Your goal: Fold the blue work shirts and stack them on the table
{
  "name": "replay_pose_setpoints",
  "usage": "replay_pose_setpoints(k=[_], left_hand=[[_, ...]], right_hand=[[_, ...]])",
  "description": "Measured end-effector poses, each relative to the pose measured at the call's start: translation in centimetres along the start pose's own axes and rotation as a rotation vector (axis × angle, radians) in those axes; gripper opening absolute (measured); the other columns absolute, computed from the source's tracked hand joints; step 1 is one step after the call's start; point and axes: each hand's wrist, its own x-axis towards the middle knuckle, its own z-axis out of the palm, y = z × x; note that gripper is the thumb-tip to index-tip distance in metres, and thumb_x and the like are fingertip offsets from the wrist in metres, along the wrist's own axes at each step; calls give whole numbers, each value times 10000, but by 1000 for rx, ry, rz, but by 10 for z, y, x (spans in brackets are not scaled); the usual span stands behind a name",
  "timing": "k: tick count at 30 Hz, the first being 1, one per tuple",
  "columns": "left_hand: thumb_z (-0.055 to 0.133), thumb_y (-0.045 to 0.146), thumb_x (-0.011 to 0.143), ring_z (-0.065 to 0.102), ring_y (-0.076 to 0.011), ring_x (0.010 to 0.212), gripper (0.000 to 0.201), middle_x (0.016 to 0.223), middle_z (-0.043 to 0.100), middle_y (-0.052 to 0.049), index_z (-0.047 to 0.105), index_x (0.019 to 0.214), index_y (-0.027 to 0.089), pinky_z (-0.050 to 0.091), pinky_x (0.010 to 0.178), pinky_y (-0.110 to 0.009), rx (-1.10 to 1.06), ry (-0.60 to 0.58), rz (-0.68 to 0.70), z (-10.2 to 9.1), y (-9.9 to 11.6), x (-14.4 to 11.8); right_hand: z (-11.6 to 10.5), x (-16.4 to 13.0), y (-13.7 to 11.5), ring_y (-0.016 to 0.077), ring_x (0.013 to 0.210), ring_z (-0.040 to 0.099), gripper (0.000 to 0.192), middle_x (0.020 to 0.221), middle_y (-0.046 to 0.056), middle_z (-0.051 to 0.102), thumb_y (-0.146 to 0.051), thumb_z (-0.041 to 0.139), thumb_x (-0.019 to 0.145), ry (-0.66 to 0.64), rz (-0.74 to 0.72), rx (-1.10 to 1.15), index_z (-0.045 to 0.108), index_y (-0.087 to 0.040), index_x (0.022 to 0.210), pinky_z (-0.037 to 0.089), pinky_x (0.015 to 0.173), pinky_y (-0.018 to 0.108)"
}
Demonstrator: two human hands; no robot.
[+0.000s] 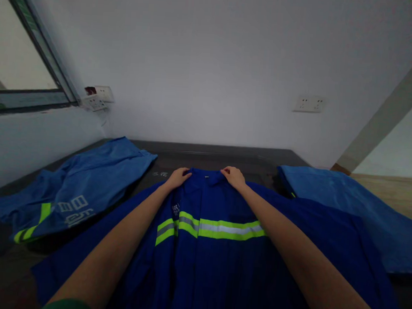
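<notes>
A dark blue work jacket (220, 259) with yellow-green and silver reflective bands lies spread out before me, front side up, its collar at the far end. My left hand (179, 177) pinches the left end of the collar. At the collar's right end, my right hand (234, 176) grips the fabric between thumb and fingers. Both sleeves stretch outward under and beyond my forearms. Small printed marks show on the left chest, and a little label sits inside the neck.
A lighter blue garment (94, 179) with reflective stripes and printing lies to the left. Another blue garment (346, 211) is on the right. Beneath them is a dark table (206, 150) against a white wall with sockets (308, 104). A window frame (26, 99) is at upper left.
</notes>
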Motion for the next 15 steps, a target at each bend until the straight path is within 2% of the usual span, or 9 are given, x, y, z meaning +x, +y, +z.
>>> replay_pose_setpoints(k=[2, 5, 8, 10, 12, 14, 15], left_hand=[[480, 358, 903, 598, -218, 1061, 287, 1132, 653, -93, 620, 1074, 174, 451, 925, -285, -31, 9, 28, 1, -4, 2], [445, 363, 915, 601, -218, 1012, 266, 1074, 657, -90, 599, 1026, 177, 451, 900, -294, -68, 40, 47, 4, -5, 0], [417, 358, 926, 612, -212, 938, 242, 1009, 660, -76, 570, 1009, 189, 459, 854, -298, -118, 117, 60, 2, 1, 1], [417, 358, 924, 620, -220, 899, 232, 955, 664, -79, 565, 977, 187, 463, 818, -305, -123, 192, 44, -1, 7, 6], [416, 361, 921, 625, -235, 904, 235, 942, 666, -91, 564, 970, 185, 463, 801, -314, -73, 242, -13, -3, 15, 11], [418, 365, 915, 628, -256, 930, 247, 972, 668, -112, 567, 992, 183, 464, 797, -330, 24, 200, -86, -3, 21, 14], [429, 363, 908, 630, -268, 937, 249, 986, 669, -125, 573, 994, 180, 465, 796, -340, 71, 153, -117, -2, 23, 15]], right_hand=[[6, 5, -1, 220, 1087, 544, 331, 1166, 92, 605, -444, 532, 898, 9, -73, 32, 660, -237, 1122, 438, 881, 304], [9, 7, -1, 224, 1105, 494, 194, 1139, 72, 584, -348, 693, 792, 54, -289, 92, 705, -225, 942, 410, 913, 313], [0, 6, -1, 196, 914, 550, 46, 919, 52, 622, -214, 664, 793, 105, -423, 219, 657, -181, 826, 428, 826, 302], [-10, 2, -2, 174, 791, 559, 18, 824, 33, 619, -195, 608, 818, 165, -412, 308, 614, -179, 825, 430, 745, 280], [-18, -6, -5, 173, 761, 552, 19, 818, 35, 614, -195, 569, 829, 236, -395, 328, 584, -184, 831, 421, 711, 273], [-19, -19, -6, 185, 809, 544, 41, 847, 44, 611, -167, 547, 822, 225, -442, 249, 576, -190, 841, 415, 734, 278], [-18, -26, -5, 192, 840, 540, 68, 865, 49, 611, -146, 542, 815, 171, -487, 185, 581, -191, 848, 413, 751, 281]])
